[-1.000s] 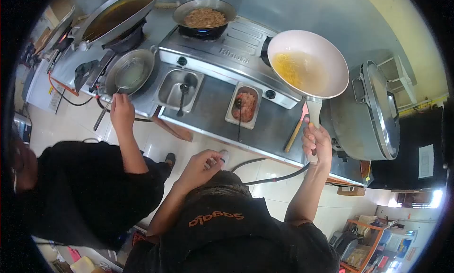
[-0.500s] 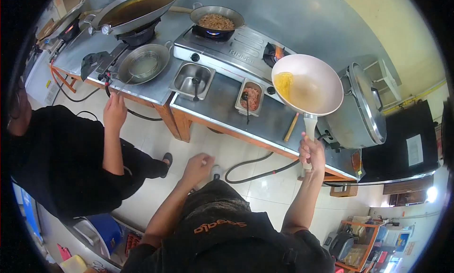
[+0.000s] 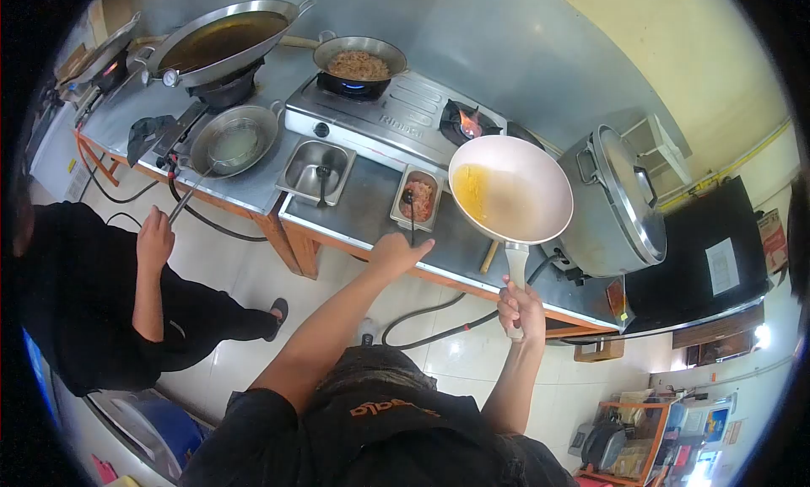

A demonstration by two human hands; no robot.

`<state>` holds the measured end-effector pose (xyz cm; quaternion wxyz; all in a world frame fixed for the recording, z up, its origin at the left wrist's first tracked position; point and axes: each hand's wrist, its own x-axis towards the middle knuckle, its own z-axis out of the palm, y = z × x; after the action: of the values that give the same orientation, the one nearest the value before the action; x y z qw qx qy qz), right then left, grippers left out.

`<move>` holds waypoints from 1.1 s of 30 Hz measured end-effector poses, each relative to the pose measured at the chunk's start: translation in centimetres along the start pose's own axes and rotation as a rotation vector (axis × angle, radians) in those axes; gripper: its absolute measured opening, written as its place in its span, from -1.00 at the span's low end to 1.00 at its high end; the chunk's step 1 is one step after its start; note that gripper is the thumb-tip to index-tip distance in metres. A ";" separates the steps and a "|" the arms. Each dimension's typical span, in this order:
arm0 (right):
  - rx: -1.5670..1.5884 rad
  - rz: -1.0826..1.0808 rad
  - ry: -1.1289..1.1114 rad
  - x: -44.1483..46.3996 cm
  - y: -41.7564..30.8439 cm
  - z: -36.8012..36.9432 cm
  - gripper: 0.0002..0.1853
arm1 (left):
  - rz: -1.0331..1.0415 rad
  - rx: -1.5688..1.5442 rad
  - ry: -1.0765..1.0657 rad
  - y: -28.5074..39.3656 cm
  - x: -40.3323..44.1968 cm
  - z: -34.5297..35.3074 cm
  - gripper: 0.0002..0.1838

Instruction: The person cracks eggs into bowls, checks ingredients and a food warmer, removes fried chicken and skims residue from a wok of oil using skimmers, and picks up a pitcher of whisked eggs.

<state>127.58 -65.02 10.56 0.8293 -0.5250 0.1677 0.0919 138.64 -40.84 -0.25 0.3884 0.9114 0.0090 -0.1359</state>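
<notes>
My right hand [image 3: 521,310] is wrapped round the handle of a pale frying pan [image 3: 536,192]. Yellow egg [image 3: 469,190] lies at the pan's left side, and the pan is held off the stove over the counter's front part. My left hand [image 3: 400,255] is at the counter's front edge, by the handle of a black spoon [image 3: 410,209]; its fingers are partly hidden, so whether it grips the handle is unclear. The spoon stands in a small metal container of pink minced meat [image 3: 420,200]. Part of a wooden handle [image 3: 489,256] shows below the pan.
The stove [image 3: 396,120] has a lit burner [image 3: 469,124] and a wok of cooked meat [image 3: 358,65]. An empty-looking metal container [image 3: 317,168], a large oil wok [image 3: 224,44] and a big pot [image 3: 612,200] stand around. A co-worker's hand [image 3: 155,241] holds a strainer's handle at left.
The pan has moved off the burner, toward me, exposing the flame. My left hand has reached forward to the meat container. The co-worker's hand has moved back with the strainer handle.
</notes>
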 end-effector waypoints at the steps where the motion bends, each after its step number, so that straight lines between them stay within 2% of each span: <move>1: 0.031 0.002 -0.018 0.1 -0.1 -0.3 -0.83 | 0.006 -0.010 -0.048 -0.4 0.0 0.3 -0.23; 8: -0.096 -0.008 0.015 0.0 -1.2 0.1 -0.82 | 0.048 0.108 0.257 0.1 1.8 2.8 -0.42; 11: -0.153 0.009 0.031 -0.1 -1.6 0.1 -0.81 | 0.047 0.109 0.223 -1.1 3.5 3.6 -0.58; 14: -0.198 0.031 0.044 0.0 -1.6 0.2 -0.79 | 0.054 0.099 0.244 -0.8 2.6 1.9 -0.64; 26: -0.354 0.063 0.068 -0.4 -0.5 0.9 -0.74 | 0.239 -0.266 0.368 -3.2 2.8 -1.4 -0.54; 33: -0.434 0.069 0.082 -0.2 -0.5 1.6 -0.72 | 0.124 -0.436 0.258 -3.8 0.9 -2.6 -0.55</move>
<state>127.88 -63.78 11.65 0.6858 -0.6884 0.1955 0.1330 139.65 -36.39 -1.41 0.5790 0.8147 0.0318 0.0109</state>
